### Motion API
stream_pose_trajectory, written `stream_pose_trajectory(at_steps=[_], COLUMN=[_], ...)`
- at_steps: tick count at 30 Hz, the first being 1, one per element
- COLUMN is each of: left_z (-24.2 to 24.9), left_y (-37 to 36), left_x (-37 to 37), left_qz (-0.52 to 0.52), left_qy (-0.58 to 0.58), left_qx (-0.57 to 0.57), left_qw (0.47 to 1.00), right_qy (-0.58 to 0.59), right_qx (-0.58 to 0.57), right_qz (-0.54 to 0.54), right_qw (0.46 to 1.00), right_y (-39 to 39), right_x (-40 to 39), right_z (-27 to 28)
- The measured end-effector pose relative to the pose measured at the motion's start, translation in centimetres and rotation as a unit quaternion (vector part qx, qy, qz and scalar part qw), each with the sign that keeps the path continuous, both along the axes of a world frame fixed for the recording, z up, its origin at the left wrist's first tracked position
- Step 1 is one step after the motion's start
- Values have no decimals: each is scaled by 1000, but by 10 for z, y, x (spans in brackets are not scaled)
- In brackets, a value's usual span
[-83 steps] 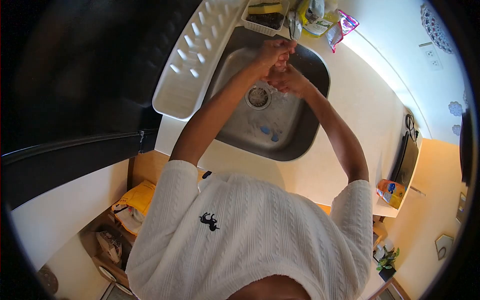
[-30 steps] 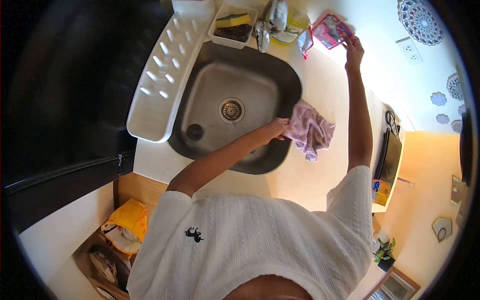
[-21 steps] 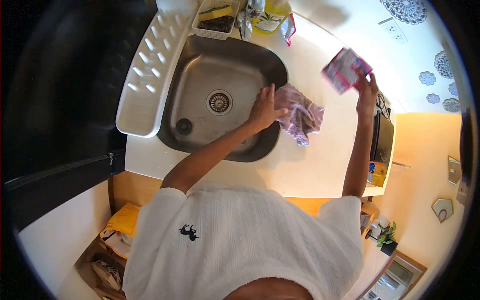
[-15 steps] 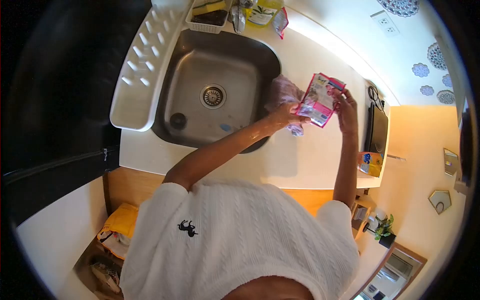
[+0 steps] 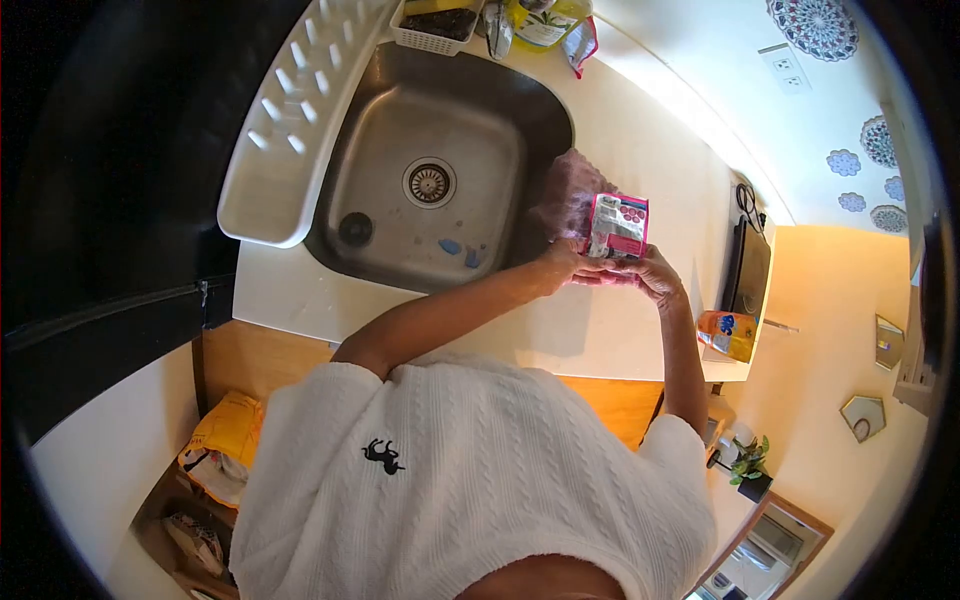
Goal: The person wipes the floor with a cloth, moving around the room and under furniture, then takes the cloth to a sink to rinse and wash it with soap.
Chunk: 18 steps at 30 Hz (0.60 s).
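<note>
A pink and white printed packet (image 5: 618, 226) is held over the counter, right of the sink. My left hand (image 5: 572, 266) grips its lower left side, fingers closed. At its lower right, my right hand (image 5: 655, 274) has its fingers closed on the packet's bottom edge. Behind the packet and beside my left hand lies a crumpled, purplish-pink translucent bag or cloth (image 5: 574, 190) at the sink's right rim; what it is made of is unclear. Part of it is hidden by the packet and my hands.
The steel sink (image 5: 440, 130) holds a dark round stopper and small blue pieces. A white rack (image 5: 262, 205) stands left of it. Behind are a basket (image 5: 430, 40), a yellow bottle (image 5: 545, 24) and another packet (image 5: 581, 46). An orange pack (image 5: 728, 335) sits at the counter's right end.
The packet has moved down and slightly left and is more upright. My right hand has come down from its upper right side to its bottom edge, close to my left hand.
</note>
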<state>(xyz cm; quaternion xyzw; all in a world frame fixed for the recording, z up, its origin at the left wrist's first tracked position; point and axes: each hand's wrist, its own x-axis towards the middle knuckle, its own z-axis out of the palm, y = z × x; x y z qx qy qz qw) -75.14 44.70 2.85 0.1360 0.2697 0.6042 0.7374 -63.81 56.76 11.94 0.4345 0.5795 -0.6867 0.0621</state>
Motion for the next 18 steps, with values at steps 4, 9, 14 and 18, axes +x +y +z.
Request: stream_pose_trajectory(at_steps=[4, 9, 14, 18], left_z=[-3, -15, -16, -12], left_y=[0, 1, 2, 3], left_x=[4, 2, -1, 0], left_qz=[3, -5, -28, -42], left_qy=[-18, -35, -23, -9], left_qx=[-26, -11, -22, -28], left_qw=[999, 999, 999, 999], right_qy=[-22, -63, -38, -42], right_qx=[-22, -22, -55, -66], right_qz=[-12, -54, -81, -90], right_qw=[999, 996, 995, 993], right_y=[-3, -6, -1, -3], right_x=[2, 2, 4, -2], right_z=[-9, -28, -39, -31])
